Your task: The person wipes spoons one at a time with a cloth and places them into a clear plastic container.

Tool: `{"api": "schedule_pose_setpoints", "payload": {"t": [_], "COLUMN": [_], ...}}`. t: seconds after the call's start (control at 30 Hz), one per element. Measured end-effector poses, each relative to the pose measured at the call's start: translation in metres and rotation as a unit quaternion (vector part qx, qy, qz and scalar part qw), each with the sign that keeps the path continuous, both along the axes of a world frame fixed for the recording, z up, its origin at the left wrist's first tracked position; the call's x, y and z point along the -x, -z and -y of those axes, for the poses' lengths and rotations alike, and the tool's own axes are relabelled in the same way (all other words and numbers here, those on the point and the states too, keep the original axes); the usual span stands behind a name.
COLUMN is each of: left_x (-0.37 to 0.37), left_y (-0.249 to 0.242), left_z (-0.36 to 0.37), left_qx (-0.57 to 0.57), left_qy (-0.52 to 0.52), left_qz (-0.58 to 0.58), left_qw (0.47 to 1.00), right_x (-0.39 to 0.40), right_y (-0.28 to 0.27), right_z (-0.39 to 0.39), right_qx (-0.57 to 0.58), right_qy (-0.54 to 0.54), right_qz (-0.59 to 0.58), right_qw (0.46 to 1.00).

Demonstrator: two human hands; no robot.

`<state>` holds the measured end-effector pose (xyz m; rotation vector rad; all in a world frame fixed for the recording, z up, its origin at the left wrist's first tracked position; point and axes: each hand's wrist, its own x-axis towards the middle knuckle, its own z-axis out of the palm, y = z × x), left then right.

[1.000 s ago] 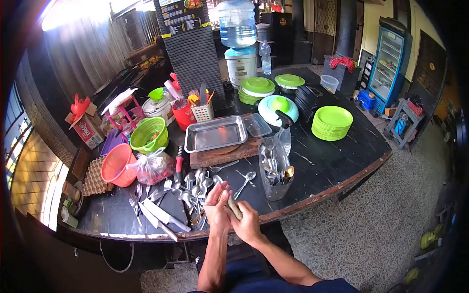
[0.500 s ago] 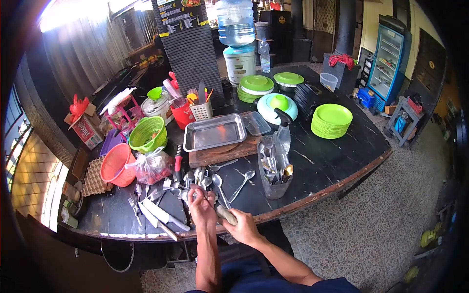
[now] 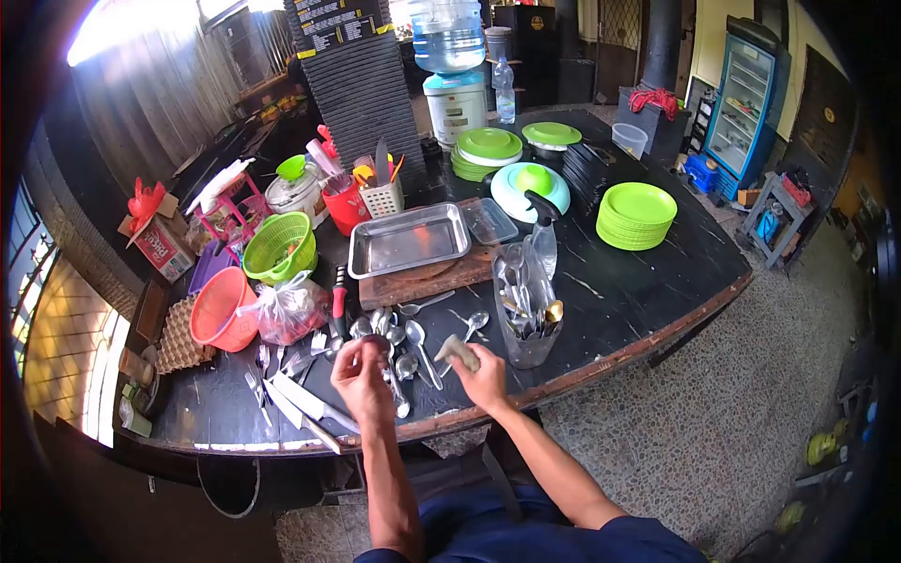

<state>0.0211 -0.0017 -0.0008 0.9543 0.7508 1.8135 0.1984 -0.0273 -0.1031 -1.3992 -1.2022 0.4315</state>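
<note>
My right hand (image 3: 484,380) grips a beige-grey cloth (image 3: 457,353) above the front of the table. To its left, my left hand (image 3: 364,383) is closed, with a small reddish-brown patch at its fingertips; what it holds is not clear. Loose spoons (image 3: 416,334) lie just beyond and between the hands, some partly hidden by the left one. Another spoon (image 3: 478,321) rests behind the cloth. Left of my left hand are forks (image 3: 265,357) and two knives (image 3: 310,398) with white blades. A clear container (image 3: 527,347) full of upright cutlery stands right of my right hand.
A metal tray (image 3: 410,241) sits on a wooden board (image 3: 427,281) behind the spoons. Baskets, a red one (image 3: 222,310) and a green one (image 3: 282,249), stand left beside a plastic bag (image 3: 286,314). Green plates (image 3: 636,216) are stacked right. The table's front edge (image 3: 601,361) curves rightward.
My hands have moved apart: the left shifted left, while the right rose and moved slightly right with the cloth. More spoons show between them.
</note>
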Motion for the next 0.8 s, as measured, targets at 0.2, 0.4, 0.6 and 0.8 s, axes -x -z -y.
{"api": "schedule_pose_setpoints", "payload": {"t": [0.2,0.4,0.6,0.8], "left_x": [-0.058,-0.123,-0.139,-0.127], "left_y": [-0.047,-0.067,-0.041,-0.012], "left_z": [-0.005,-0.029,-0.051,-0.06], "left_qx": [-0.136,-0.218,-0.28,-0.143], "left_qy": [0.099,0.152,0.175,0.235], "left_qz": [-0.068,-0.235,-0.462,-0.397], "left_qw": [0.983,0.935,0.823,0.876], "right_x": [0.005,0.003,0.001,0.001], "right_y": [0.025,0.021,0.016,0.022], "right_z": [-0.001,0.002,0.003,0.001], "right_qx": [0.005,0.033,0.01,0.02], "right_qy": [-0.023,-0.05,-0.055,-0.053], "right_qz": [0.022,0.029,0.038,0.018], "right_qw": [0.999,0.998,0.998,0.998]}}
